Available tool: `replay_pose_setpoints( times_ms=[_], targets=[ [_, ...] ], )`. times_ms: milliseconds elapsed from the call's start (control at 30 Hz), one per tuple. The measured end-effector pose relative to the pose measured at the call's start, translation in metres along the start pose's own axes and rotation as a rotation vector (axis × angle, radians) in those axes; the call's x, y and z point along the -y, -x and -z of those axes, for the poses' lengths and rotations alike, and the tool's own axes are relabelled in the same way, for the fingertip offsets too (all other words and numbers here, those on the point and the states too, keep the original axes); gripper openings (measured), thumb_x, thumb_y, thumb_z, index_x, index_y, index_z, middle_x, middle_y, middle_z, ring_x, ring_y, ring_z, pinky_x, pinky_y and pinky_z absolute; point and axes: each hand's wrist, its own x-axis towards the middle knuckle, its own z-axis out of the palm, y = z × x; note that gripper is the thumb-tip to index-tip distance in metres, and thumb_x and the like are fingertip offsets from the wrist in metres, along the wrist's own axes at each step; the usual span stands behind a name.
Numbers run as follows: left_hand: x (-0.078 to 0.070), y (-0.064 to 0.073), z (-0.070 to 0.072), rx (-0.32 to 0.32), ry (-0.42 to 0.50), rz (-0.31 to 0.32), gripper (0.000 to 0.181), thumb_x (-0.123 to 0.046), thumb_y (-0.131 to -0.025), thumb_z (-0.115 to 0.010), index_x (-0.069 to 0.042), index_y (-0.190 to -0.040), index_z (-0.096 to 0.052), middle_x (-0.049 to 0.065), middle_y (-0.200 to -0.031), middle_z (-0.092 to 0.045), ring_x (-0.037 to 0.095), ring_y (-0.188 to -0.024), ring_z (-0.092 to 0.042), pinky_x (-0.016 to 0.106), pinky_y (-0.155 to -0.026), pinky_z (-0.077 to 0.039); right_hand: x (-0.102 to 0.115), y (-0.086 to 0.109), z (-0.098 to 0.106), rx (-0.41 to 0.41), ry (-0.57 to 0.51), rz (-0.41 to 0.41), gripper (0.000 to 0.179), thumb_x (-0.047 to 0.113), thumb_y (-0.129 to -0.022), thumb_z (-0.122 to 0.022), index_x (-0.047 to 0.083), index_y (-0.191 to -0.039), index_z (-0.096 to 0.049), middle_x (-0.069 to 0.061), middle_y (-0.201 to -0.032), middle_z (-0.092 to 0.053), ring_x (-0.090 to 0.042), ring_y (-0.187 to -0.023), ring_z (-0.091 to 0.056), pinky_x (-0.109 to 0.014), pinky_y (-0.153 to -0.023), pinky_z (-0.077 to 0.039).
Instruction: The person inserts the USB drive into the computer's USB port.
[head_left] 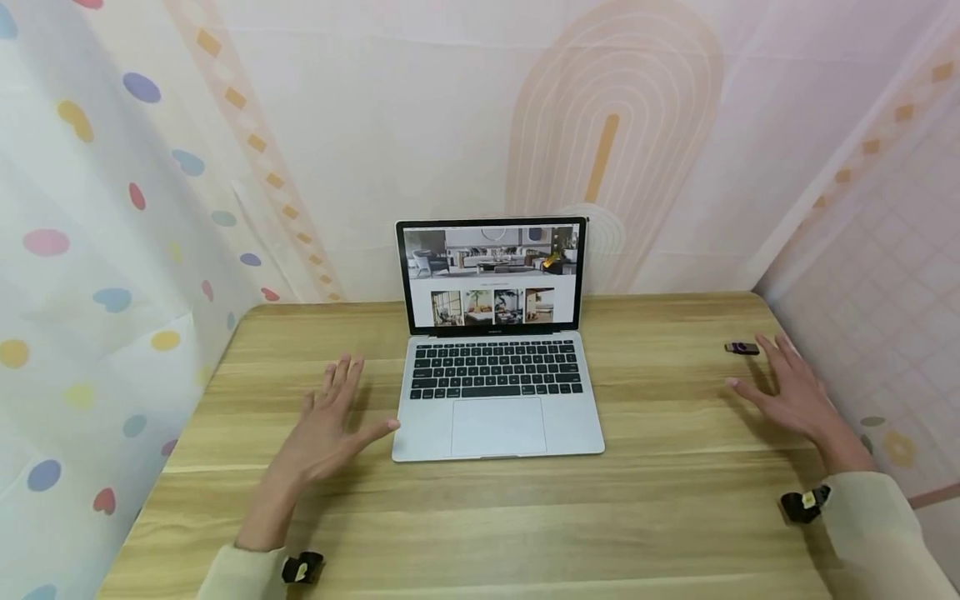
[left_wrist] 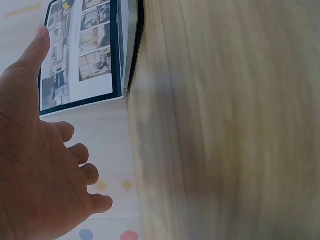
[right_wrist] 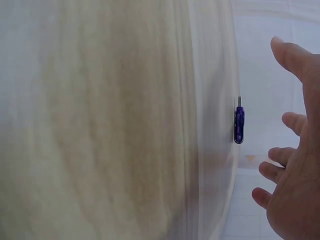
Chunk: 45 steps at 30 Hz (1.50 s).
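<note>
An open silver laptop [head_left: 498, 429] stands mid-table, its lit screen [head_left: 495, 275] showing a page of room pictures. To its left my left hand [head_left: 322, 429] hovers over the wood with fingers spread, the thumb tip right at the laptop's front left edge in the head view. A small purple and dark USB stick [head_left: 742, 348] lies at the right side of the table; the right wrist view shows the USB stick [right_wrist: 239, 124] with its metal plug bare. Beside it is my right hand [head_left: 795, 396], fingers spread and holding nothing, index fingertip close to the stick's right end.
The wooden table [head_left: 487, 533] has its back edge against a patterned curtain [head_left: 420, 125]. More curtain hangs along the left and right sides, close to the right hand. Each wrist wears a small black camera, such as the left wrist camera [head_left: 303, 568].
</note>
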Motion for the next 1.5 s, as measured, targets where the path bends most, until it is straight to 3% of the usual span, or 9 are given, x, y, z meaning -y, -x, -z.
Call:
replay_pose_setpoints(
  times_ms=[333, 700, 1200, 1500],
  targets=[
    [-0.007, -0.006, -0.010, 0.053, -0.010, -0.008, 0.114, -0.077, -0.087, -0.059, -0.024, -0.166, 0.004, 0.008, -0.174, 0.007, 0.041, -0.160, 0.003, 0.074, -0.123, -0.003, -0.002, -0.008, 0.000, 0.029, -0.059, -0.005, 0.094, 0.050, -0.103, -0.053, 0.003, -0.164, 0.000, -0.035, -0.167, 0.008, -0.064, -0.149, 0.002, -0.089, -0.105, -0.010],
    [-0.014, -0.012, -0.020, 0.094, -0.014, -0.035, 0.119, -0.080, -0.083, -0.062, -0.015, -0.167, -0.007, 0.015, -0.174, -0.002, 0.043, -0.160, -0.001, 0.071, -0.124, -0.005, -0.006, -0.018, 0.000, 0.047, -0.088, 0.000, 0.093, 0.048, -0.103, -0.055, -0.001, -0.163, -0.003, -0.040, -0.164, -0.004, -0.065, -0.148, -0.007, -0.083, -0.110, -0.016],
    [-0.017, -0.018, -0.027, 0.195, -0.030, -0.041, 0.127, -0.079, -0.078, -0.068, -0.010, -0.166, -0.009, 0.015, -0.174, -0.003, 0.044, -0.160, 0.000, 0.068, -0.124, -0.015, -0.007, -0.033, -0.001, 0.008, -0.073, -0.009, 0.082, 0.039, -0.103, -0.058, -0.007, -0.160, -0.020, -0.045, -0.155, -0.024, -0.066, -0.140, -0.024, -0.079, -0.109, -0.026],
    [-0.018, -0.021, -0.029, 0.223, -0.021, -0.059, 0.128, -0.073, -0.077, -0.074, -0.008, -0.166, -0.008, 0.013, -0.174, -0.004, 0.044, -0.160, 0.001, 0.067, -0.126, -0.014, -0.014, -0.037, -0.006, -0.067, -0.068, -0.016, 0.061, 0.029, -0.104, -0.055, -0.007, -0.151, -0.039, -0.045, -0.147, -0.036, -0.065, -0.134, -0.033, -0.076, -0.106, -0.032]
  ],
)
